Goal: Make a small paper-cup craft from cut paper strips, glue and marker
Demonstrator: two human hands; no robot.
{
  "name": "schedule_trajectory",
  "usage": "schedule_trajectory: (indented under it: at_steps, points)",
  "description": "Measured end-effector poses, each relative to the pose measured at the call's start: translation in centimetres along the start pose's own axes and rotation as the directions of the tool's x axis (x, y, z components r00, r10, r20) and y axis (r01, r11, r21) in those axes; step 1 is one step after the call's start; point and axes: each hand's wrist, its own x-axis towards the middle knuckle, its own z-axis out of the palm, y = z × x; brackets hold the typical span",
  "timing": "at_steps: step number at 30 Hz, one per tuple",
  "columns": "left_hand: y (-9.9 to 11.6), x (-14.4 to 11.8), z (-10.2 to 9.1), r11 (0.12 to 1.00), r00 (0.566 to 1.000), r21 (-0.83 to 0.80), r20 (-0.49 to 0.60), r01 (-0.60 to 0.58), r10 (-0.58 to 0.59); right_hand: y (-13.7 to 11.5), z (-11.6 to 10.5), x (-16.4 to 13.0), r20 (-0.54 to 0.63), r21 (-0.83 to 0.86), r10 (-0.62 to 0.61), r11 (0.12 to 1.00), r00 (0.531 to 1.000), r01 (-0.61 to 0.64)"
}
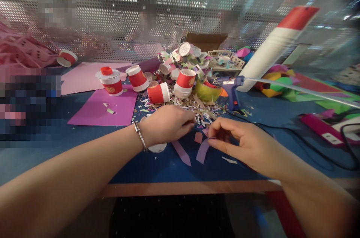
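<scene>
One purple strip [201, 153] is pinched between the thumb and fingers of the right hand [234, 136], its free end curving down over the blue table [126, 170] near the front edge. The left hand [173, 123], with a silver bracelet [140, 136] around the wrist, hangs just beside it with curled fingers; whether they pinch anything I cannot tell, as the hand hides its own grip. Below the left hand lies a pointed strip [182, 154] of purple paper, and a white disc [158, 148] shows partly from under the wrist. Between the hands is a small pink piece [198, 137], and a white scrap [229, 160] lies beneath the right hand. Beyond them, paper shreds [202, 118] spread in front of a yellow-green bowl [206, 93] and a blue glue gun [234, 93]. Several red and white paper cups [159, 93] stand or lean about there; the leftmost of that row, at the corner of a purple sheet [104, 112], bears a flat white round [108, 74] with a red piece [106, 70] on top. To the right, a white tube [267, 52] with a red end slants upward, and a magenta power strip [320, 129] sits near black cables [295, 133].
</scene>
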Motion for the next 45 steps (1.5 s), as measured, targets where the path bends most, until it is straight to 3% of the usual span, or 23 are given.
schedule_trajectory:
  at_steps: [14, 25, 33, 41, 45]
  points:
    - [-0.2, 0.1, -0.1, 0.982, 0.984, -0.136, -0.099, 0.132, -0.146, -0.4, 0.9, -0.1, 0.041, 0.027, -0.006, 1.0, 0.999, 0.005]
    - [0.0, -0.1, 0.3, 0.982, 0.99, -0.163, -0.083, 0.097, -0.112, -0.7, 1.0, -0.5, 0.036, 0.025, -0.05, 0.998, 0.998, 0.049]
    - [0.6, -0.3, 0.3, 0.978, 0.99, -0.184, -0.079, 0.101, -0.117, -0.7, 1.2, -1.0, 0.055, 0.025, -0.013, 1.0, 0.998, 0.012]
    - [1.3, 0.0, 0.6, 0.983, 0.999, -0.182, 0.028, -0.014, 0.02, -0.8, 1.4, -1.1, 0.072, 0.002, 0.008, 1.0, 0.997, -0.008]
    - [1.4, 0.0, 0.4, 0.975, 0.999, -0.222, -0.032, 0.03, -0.038, -0.8, 1.5, -1.4, 0.07, 0.007, 0.006, 1.0, 0.998, -0.006]
